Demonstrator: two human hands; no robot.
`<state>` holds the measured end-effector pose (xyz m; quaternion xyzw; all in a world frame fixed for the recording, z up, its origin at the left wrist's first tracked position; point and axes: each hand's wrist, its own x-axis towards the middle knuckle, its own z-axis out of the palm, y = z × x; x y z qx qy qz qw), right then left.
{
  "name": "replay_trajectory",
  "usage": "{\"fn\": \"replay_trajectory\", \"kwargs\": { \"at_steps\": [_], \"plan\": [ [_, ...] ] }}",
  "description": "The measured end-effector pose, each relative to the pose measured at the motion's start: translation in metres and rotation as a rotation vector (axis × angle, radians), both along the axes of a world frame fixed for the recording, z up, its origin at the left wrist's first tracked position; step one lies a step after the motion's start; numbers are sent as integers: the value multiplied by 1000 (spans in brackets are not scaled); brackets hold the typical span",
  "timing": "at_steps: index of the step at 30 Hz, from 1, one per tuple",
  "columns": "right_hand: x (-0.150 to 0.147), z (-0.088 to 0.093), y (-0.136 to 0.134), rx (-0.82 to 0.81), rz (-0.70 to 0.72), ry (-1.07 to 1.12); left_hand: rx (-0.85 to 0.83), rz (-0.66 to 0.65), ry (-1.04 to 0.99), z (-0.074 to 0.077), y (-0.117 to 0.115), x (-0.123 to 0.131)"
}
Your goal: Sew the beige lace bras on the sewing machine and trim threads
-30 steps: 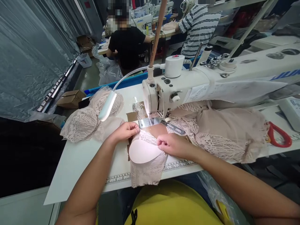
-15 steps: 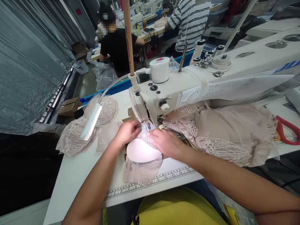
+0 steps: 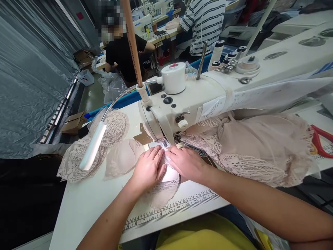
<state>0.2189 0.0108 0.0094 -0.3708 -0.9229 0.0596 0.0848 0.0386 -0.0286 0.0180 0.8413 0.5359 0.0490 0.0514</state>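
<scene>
A beige lace bra cup piece with a white cup lies under the sewing machine's needle area. My left hand rests flat on it from the left, fingers stretched toward the presser foot. From the right my right hand lies on the lace edge with its fingers extended. The two sets of fingertips almost meet just in front of the presser foot. Both palms hide much of the cup. The sewing machine stands over the work.
More lace cups lie on the left under a lamp. A heap of beige lace garments fills the right side, near red-handled scissors. A printed ruler runs along the table's front. Two people sit at machines behind.
My left hand has come from beside the needle down onto the cup and now covers it. My right hand stays on the lace. The view has shifted slightly.
</scene>
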Motion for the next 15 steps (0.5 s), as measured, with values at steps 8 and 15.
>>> {"fn": "replay_trajectory", "kwargs": {
  "at_steps": [8,15],
  "plan": [
    [-2,-3,2,-4,-54,39,-43,-115,0,8,20,-12],
    [-4,-2,4,-12,-85,37,-71,-173,0,9,35,-17]
  ]
}}
